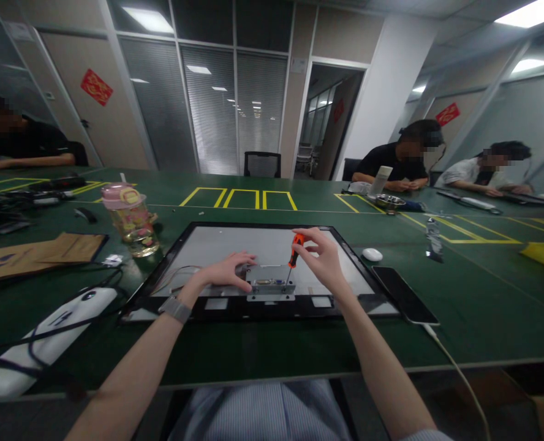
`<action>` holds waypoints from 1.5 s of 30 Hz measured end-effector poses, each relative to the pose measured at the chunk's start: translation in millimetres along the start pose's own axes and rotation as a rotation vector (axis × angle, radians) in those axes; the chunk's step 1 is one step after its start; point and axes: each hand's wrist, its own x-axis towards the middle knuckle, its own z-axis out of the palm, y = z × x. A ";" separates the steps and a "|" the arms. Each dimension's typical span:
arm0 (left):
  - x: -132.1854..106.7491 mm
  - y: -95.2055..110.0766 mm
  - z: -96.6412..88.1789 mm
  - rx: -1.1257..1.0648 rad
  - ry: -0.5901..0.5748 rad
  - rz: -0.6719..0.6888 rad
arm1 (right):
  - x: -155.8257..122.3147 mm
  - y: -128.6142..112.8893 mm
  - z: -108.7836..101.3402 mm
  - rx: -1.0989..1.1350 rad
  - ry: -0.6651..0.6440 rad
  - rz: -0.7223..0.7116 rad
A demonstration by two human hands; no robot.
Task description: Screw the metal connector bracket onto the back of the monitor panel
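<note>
Your left hand (pixel 226 271) comes in palm down from the lower left, its forearm slanting up across the table (pixel 253 358) edge, with a watch (pixel 175 310) around the wrist. It is partly open, thumb set apart from the fingers: the thumb lies at the front left corner of the metal box (pixel 272 294), and the fingers stretch to the right behind its left end. Whether they grip the box or only rest there, you cannot tell from this view.

Your right hand (pixel 320 252) arches in from the right, its wrist raised above the box. Thumb and index finger pinch the orange and black screwdriver (pixel 296 250) near the top of its handle, while the other fingers curl loosely. The tool stands nearly upright, leaning a little so that its shaft runs down and slightly left to the right part of the box; the tip's exact seat is too small to make out.

The box sits near the middle of the front edge of the flat, black-framed panel (pixel 207 245), which lies on the table before you. Your phone (pixel 404 295) lies just beside the panel's right edge.
</note>
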 end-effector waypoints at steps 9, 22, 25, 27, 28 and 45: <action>-1.3 4.2 -1.2 0.014 -0.005 -0.009 | -3.2 1.3 0.5 0.101 -0.083 -0.014; 1.6 -2.3 0.3 0.017 0.001 0.011 | -2.7 7.3 1.7 0.184 -0.122 -0.027; 0.9 -1.2 0.2 0.014 0.003 0.008 | -1.1 7.0 1.4 0.064 -0.044 -0.065; 0.6 -1.5 0.3 0.010 0.004 0.006 | -0.4 4.2 0.2 0.029 -0.033 -0.093; 0.6 -1.8 0.3 0.007 0.004 0.008 | -0.4 2.8 -0.5 0.044 -0.046 -0.097; 0.2 -1.1 -0.1 -0.006 -0.001 0.008 | -2.3 2.8 0.4 0.160 -0.142 -0.037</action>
